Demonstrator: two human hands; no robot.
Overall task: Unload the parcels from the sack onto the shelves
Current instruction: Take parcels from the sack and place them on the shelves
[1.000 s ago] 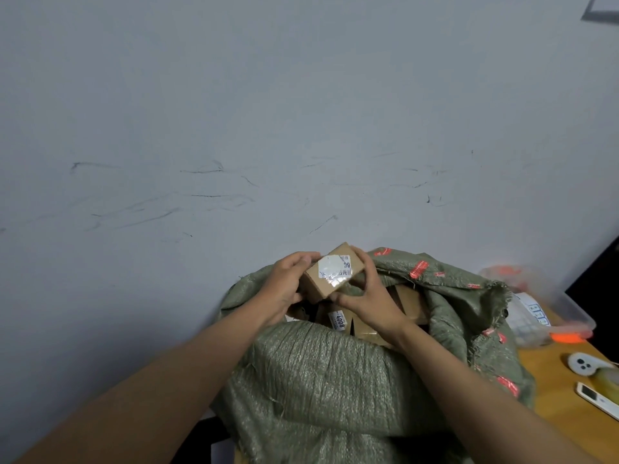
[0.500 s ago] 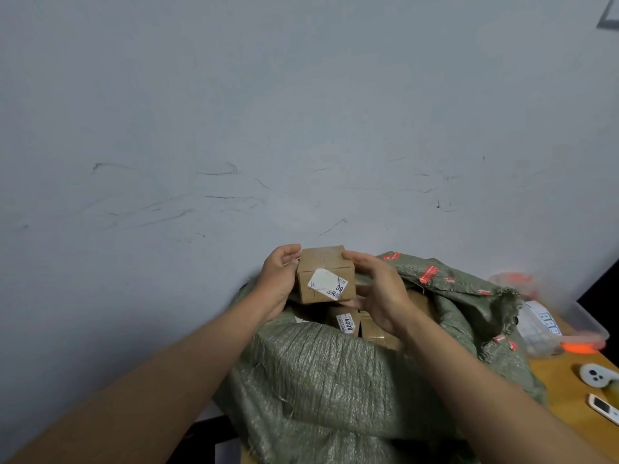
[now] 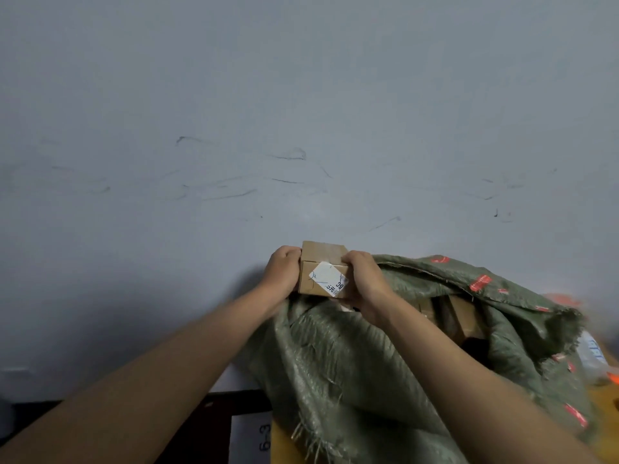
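Above the mouth of the green woven sack [image 3: 351, 370], a small brown cardboard parcel [image 3: 321, 269] is held up against the grey wall [image 3: 301, 112]. Its white label [image 3: 330, 279] shows blue pen strokes and the printed digits "56"; the smaller print is unreadable. The left hand [image 3: 281, 272] grips the parcel's left side with curled fingers, and the right hand [image 3: 365, 279] clasps its right side. More cardboard boxes [image 3: 459, 316] lie inside the sack, which carries red printed marks too blurred to read. Below, a white tag [image 3: 251, 437] reads "6-3" beside the wooden table [image 3: 281, 447].
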